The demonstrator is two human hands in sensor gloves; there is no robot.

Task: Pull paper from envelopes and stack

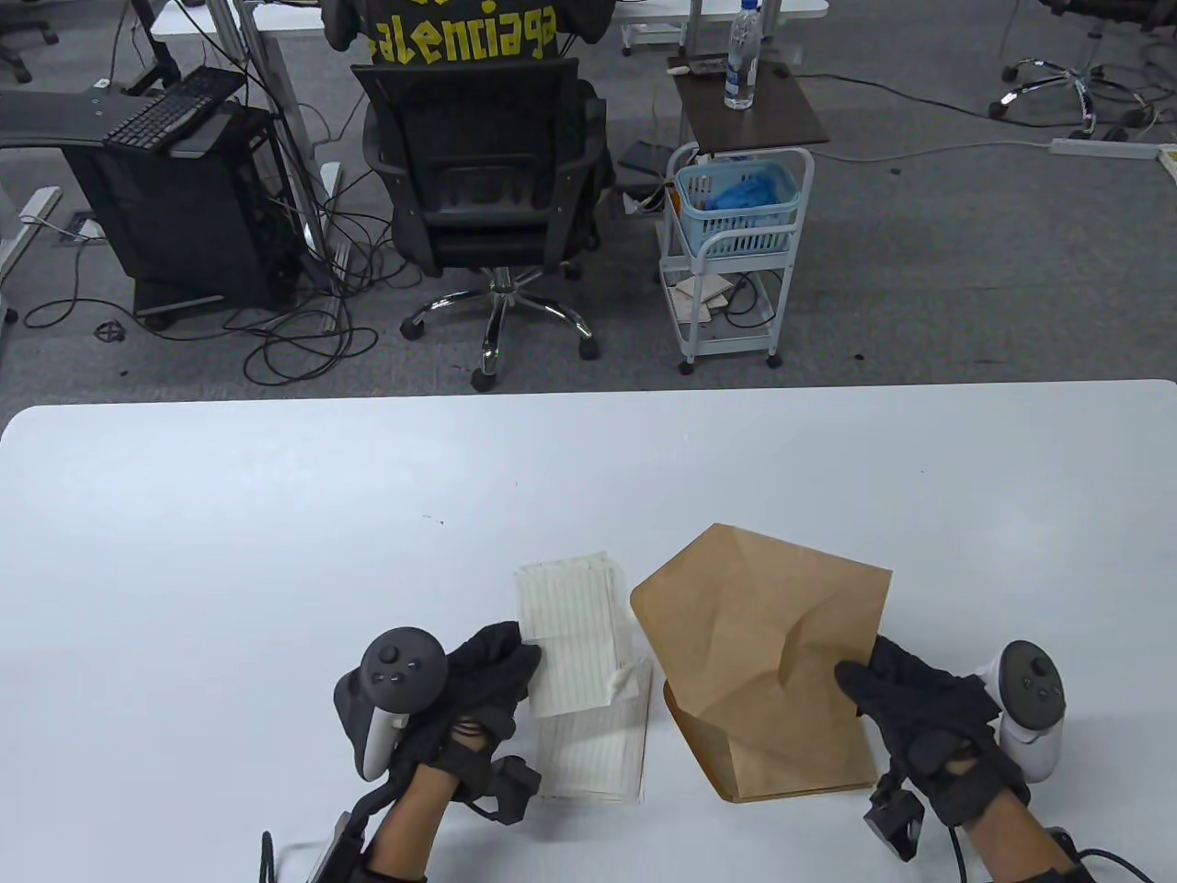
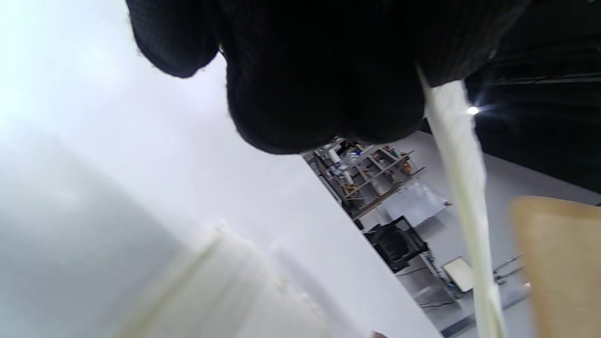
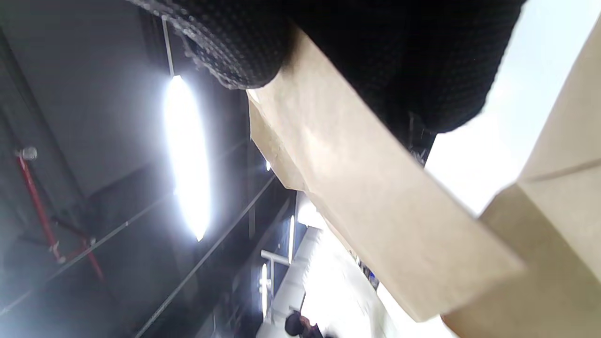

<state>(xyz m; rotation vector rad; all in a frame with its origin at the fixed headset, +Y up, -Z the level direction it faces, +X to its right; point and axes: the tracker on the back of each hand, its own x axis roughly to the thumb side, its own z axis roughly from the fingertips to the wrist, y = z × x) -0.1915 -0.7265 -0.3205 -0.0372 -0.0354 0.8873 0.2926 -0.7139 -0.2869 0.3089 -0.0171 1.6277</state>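
Table point(image 1: 276, 515) white, carrying everything near its front edge. Brown envelope point(image 1: 768, 662) creased and partly lifted at centre-right, mouth toward the lined paper; nothing seen inside, though the interior is mostly hidden. Folded lined paper point(image 1: 575, 635) raised just left of the envelope, above a flat stack of lined sheets point(image 1: 598, 750) on the table. Right hand point(image 1: 919, 717) pinching the envelope's right edge, fingers closed on it. Left hand point(image 1: 460, 685) gripping the folded paper's left edge. Likely step: paper just out, about to join the stack. Next move probably calls for lowering the sheet squarely onto the stack, then setting the envelope aside.
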